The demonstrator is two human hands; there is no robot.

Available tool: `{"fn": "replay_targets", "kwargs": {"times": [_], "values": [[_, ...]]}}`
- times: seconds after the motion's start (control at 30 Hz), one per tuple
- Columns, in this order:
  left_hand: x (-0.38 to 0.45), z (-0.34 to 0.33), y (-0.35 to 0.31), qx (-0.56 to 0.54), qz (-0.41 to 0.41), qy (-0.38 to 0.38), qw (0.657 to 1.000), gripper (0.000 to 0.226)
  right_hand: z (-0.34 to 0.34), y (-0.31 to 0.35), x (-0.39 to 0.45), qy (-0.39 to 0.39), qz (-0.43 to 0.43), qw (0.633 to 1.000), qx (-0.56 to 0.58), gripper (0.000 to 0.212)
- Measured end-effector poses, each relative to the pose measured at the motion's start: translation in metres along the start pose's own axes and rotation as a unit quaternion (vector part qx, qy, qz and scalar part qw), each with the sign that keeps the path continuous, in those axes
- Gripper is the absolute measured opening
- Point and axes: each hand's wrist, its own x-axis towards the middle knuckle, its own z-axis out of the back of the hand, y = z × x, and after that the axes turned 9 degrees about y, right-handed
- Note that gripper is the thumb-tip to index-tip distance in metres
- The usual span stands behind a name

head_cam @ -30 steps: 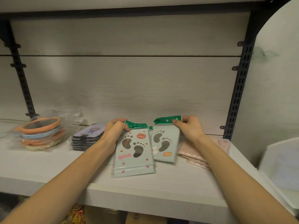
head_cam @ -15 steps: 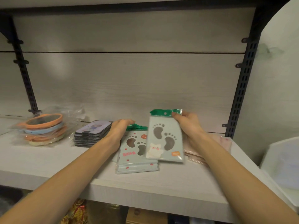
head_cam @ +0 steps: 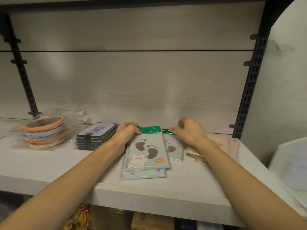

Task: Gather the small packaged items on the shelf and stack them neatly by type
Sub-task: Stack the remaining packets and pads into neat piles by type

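Two footprint packets [head_cam: 146, 153] lie stacked, left hand [head_cam: 123, 135] gripping their green header. Third packet [head_cam: 173, 150] lies directly beneath right hand [head_cam: 191, 131], fingers loosely curled, holding nothing.

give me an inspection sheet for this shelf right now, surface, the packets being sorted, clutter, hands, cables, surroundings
Surface: pale wood-grain shelf, back panel behind.
Job's things: footprint packets stacked at centre, green headers to the rear; one more footprint packet just right of the stack; pink packets further right; dark card stack; bagged round mirrors at far left.
Clutter: loose clear bag behind the mirrors.
Hands: left hand grips the stack's green header; right hand hovers over the single packet, fingers loosely curled, holding nothing.
Cables: nothing seen.
Surroundings: black slotted uprights both sides; white container at right; boxes below.
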Motion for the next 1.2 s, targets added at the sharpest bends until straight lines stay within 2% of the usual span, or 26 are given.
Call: {"fn": "replay_targets", "kwargs": {"times": [0.07,0.23,0.33,0.53,0.7,0.8,0.97,1.1,1.2], "values": [[0.001,0.000,0.000,0.005,0.003,-0.006,1.000,0.040,0.001,-0.008,-0.004,0.045,-0.026,0.995,-0.082,0.051],[0.002,0.000,0.002,0.006,-0.003,-0.017,1.000,0.038,0.000,-0.008,-0.004,0.028,-0.023,0.994,-0.106,0.040],[0.002,0.000,0.002,0.006,-0.005,-0.019,1.000,0.036,-0.002,-0.007,-0.004,0.046,-0.030,0.989,-0.141,0.035],[0.003,0.001,0.002,0.008,-0.003,-0.022,1.000,0.030,-0.002,-0.009,0.002,0.018,-0.019,0.993,-0.114,0.030],[0.001,0.002,0.001,-0.003,-0.008,-0.027,1.000,0.033,-0.004,-0.011,0.004,0.035,-0.022,0.995,-0.088,0.025],[-0.001,0.002,0.000,-0.008,-0.009,-0.026,1.000,0.033,-0.001,-0.010,0.003,0.024,-0.006,0.998,-0.055,0.023],[-0.004,0.004,-0.004,-0.043,-0.015,-0.022,0.999,0.033,0.002,-0.001,0.003,-0.050,0.053,0.996,0.048,0.015],[-0.004,0.007,-0.005,-0.068,-0.030,-0.030,0.997,0.035,0.012,0.002,0.004,-0.128,0.066,0.956,0.257,0.017],[-0.005,0.006,-0.004,-0.064,-0.032,-0.039,0.997,0.035,0.026,0.002,-0.001,-0.209,0.067,0.931,0.293,0.014]]}}
